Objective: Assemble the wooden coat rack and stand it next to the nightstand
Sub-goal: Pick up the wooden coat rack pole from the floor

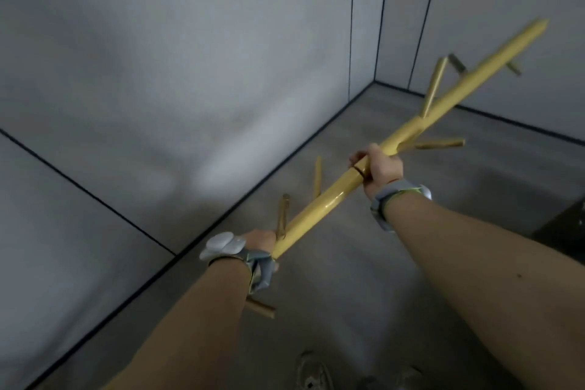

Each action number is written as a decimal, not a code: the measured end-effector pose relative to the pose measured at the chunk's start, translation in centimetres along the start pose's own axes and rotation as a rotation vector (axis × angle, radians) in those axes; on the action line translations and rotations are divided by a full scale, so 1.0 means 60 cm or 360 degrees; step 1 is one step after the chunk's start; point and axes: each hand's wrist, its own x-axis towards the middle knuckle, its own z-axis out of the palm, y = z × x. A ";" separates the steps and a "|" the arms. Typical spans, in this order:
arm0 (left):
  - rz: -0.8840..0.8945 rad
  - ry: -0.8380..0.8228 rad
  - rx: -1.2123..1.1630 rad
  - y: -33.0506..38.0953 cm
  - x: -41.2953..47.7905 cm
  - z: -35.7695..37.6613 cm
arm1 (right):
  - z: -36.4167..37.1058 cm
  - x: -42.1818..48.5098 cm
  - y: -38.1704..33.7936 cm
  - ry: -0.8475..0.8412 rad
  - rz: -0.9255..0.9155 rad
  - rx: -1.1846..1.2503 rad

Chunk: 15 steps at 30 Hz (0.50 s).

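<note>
The yellow wooden coat rack pole is held in the air, slanting from lower left up to the upper right, with its pointed tip near the wall corner. Several short pegs stick out along it. My left hand grips the lower end of the pole. My right hand is closed around the pole at a dark seam where two sections meet. Both wrists carry grey straps. The frame is motion-blurred. No nightstand shows clearly.
Grey panelled walls meet the grey floor along a dark baseboard, forming a corner at the upper right. A dark object sits at the right edge. My shoes show at the bottom.
</note>
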 end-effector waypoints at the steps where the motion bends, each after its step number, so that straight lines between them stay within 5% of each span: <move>1: 0.0023 -0.0033 -0.0071 0.005 -0.015 -0.018 | 0.017 -0.021 -0.034 -0.0055 -0.0025 0.0051; 9: 0.0302 0.0633 -0.0335 0.070 -0.278 -0.156 | 0.138 -0.300 -0.327 -0.0446 -0.0378 0.0178; 15: 0.0364 0.0898 -0.0550 0.083 -0.399 -0.183 | 0.201 -0.492 -0.420 -0.0577 -0.0751 0.0006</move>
